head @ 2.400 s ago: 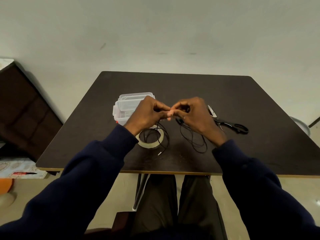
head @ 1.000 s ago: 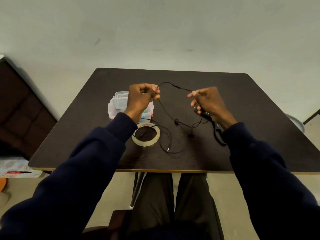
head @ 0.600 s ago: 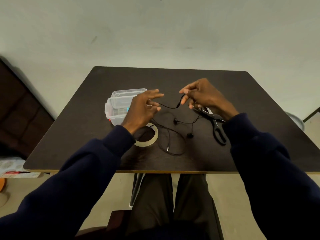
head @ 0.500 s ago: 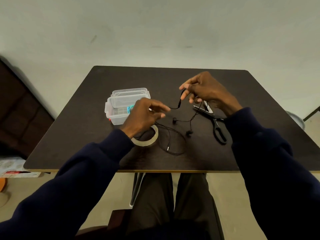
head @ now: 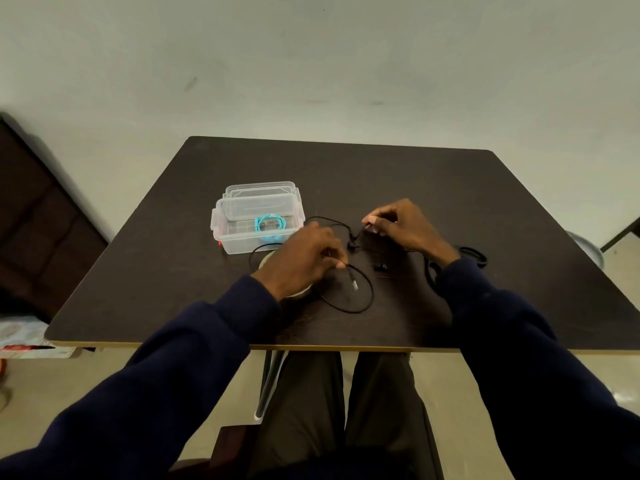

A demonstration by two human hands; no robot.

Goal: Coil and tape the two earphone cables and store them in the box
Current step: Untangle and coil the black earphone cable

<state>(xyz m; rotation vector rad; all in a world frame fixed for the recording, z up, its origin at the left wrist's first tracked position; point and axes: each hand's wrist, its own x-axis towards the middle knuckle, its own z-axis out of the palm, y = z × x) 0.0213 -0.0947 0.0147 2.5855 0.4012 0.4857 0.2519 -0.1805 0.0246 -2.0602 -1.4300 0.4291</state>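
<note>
A black earphone cable (head: 360,303) lies loose on the dark table (head: 415,188). My left hand (head: 304,259) pinches it just above the jack plug, which hangs down from my fingertips. Near the cable's split, my right hand (head: 403,225) pinches another part of the same cable. A clear plastic box (head: 225,233) stands open to the left, with a coiled turquoise earphone cable (head: 270,224) inside and its lid behind it. The tape roll (head: 301,294) lies under my left hand, mostly hidden.
Black-handled scissors (head: 472,254) lie on the table behind my right wrist. A dark cabinet (head: 38,223) stands on the floor at the left. A grey bowl (head: 585,247) sits off the table's right edge.
Both hands have come down toward the table. My left hand moved right and took hold of the cable near its plug; my right hand lowered while still pinching the cable.
</note>
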